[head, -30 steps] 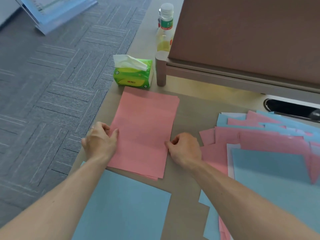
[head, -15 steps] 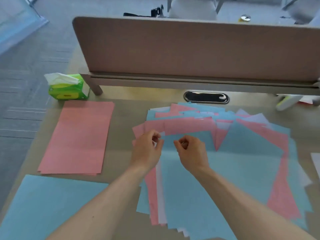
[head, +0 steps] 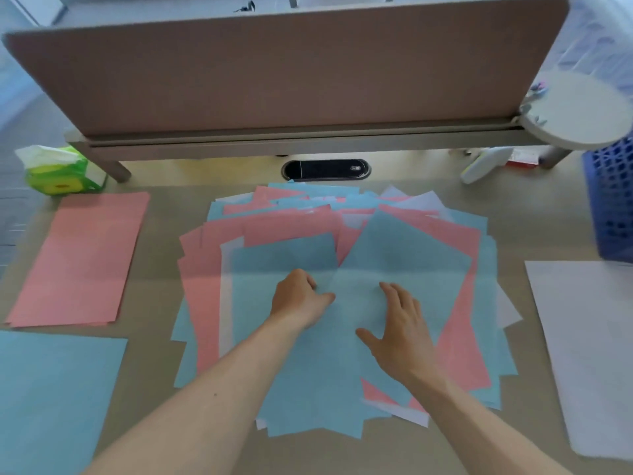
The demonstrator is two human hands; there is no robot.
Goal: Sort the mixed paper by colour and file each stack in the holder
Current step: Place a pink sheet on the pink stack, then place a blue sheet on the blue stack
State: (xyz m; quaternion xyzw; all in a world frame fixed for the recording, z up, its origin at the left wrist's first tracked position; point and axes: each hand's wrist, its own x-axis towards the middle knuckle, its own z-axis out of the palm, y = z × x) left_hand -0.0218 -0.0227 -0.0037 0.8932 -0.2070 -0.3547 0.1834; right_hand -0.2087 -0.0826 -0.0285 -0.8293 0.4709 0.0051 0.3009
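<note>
On the desk (head: 513, 217), the mixed paper pile (head: 428, 262) sits between tissue pack (head: 58, 169), pink stack (head: 78, 258), blue stack (head: 51, 399) left and white stack (head: 589, 354), basket (head: 613, 207) right, partition (head: 274, 70) behind; right hand (head: 400, 330) lies flat on it; left hand (head: 298, 298) curls at a sheet edge, grip unclear.

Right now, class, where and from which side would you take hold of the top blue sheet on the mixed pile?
Probably its left edge, from the left. The top blue sheet lies flat and tilted, so that edge sits exposed over the sheet beneath, where the left hand seems to pinch it; the right hand rests flat on it.
</note>
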